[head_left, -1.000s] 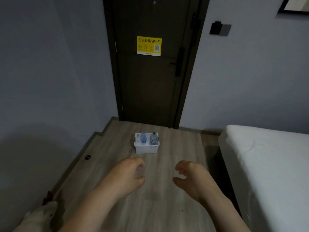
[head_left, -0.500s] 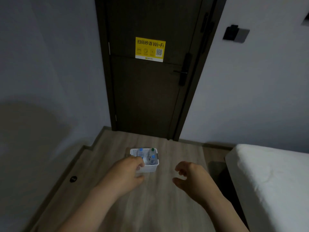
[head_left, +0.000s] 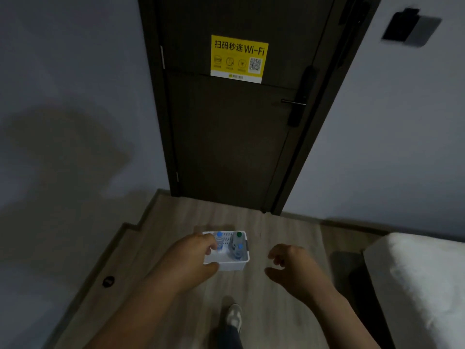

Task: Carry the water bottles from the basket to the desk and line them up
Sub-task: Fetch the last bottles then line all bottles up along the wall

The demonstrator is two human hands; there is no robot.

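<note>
White plastic basket sits on the wooden floor, and both hands are out in front!
The left hand covers the basket's near-left corner, fingers loosely curled and empty; contact can't be told. The right hand hangs apart at its right, loosely curled and empty. Inside stand a blue-capped bottle at left, a green-capped bottle at back right, and a second blue-capped bottle before it. Behind is a dark door with a yellow Wi-Fi sticker.
</note>
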